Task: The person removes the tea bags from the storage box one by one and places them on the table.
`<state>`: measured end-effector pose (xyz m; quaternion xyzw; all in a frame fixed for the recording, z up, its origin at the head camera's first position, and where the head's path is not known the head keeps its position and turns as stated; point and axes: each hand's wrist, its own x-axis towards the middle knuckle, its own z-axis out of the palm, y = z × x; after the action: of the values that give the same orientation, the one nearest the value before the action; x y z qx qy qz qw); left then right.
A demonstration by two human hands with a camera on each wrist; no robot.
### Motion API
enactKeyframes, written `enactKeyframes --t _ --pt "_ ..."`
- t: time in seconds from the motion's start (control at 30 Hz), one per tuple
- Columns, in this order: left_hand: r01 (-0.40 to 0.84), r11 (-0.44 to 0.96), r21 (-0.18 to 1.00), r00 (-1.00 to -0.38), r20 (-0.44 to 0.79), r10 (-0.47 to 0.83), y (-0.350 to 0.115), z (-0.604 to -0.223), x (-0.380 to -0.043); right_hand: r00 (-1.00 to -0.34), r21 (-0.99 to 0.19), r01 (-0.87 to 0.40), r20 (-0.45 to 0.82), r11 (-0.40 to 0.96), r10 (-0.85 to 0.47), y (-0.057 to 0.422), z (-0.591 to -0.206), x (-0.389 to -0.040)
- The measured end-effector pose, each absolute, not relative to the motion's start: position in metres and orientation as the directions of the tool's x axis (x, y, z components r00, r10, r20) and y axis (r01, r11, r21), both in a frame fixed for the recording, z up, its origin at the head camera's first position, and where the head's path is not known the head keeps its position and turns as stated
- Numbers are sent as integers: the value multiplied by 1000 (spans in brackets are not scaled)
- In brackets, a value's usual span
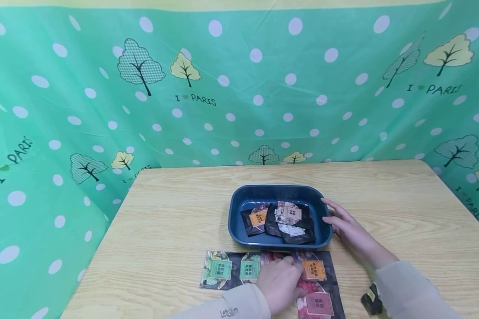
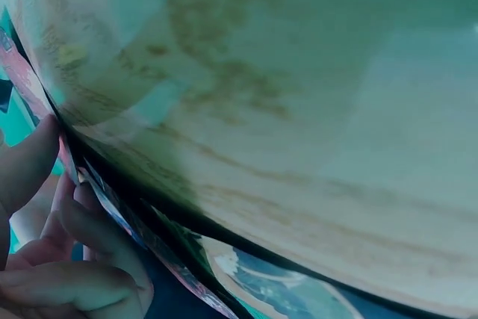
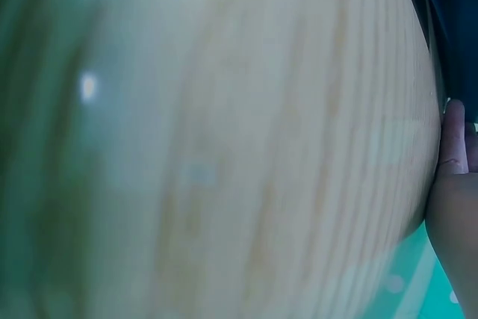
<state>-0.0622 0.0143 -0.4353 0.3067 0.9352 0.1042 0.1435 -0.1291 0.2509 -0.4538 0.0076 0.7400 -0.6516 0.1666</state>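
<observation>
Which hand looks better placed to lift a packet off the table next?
Probably the left hand: it appears to pinch one of the printed packets before the blue bin, while the right hand touches the bin's right side.

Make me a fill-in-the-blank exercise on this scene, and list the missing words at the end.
1. The grip touching the right end of the tray is the person's ____ one.
2. The leftmost packet in the tray has a label coloured ____.
3. The leftmost packet on the table has a label coloured ____.
4. The backdrop shows "I", a heart, then the word ____.

Missing words: right; orange; green; PARIS.
</observation>
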Motion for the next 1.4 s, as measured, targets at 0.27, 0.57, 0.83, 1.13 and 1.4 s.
enactKeyframes --t 0.27,0.57,0.83,1.13,1.4 --pt "535 796 284 -772 -218 597 15 -436 -62 -945 -961 234 -260 146 -199 251 -455 -129" --pt "590 771 242 -743 -211 635 16 -435 -61 -943 -962 240 -262 127 -205 251 -452 -129" --pt "594 762 257 -733 -216 644 15 -433 -62 -945 -962 239 -262 133 -196 252 -452 -129" --pt "583 741 334 -751 -126 648 6 -418 -74 -941 -956 256 -280 142 -189 251 -450 -129" --pt "504 712 489 -775 -109 623 -3 -401 -83 -941 -955 261 -285 144 -185 251 -452 -129"
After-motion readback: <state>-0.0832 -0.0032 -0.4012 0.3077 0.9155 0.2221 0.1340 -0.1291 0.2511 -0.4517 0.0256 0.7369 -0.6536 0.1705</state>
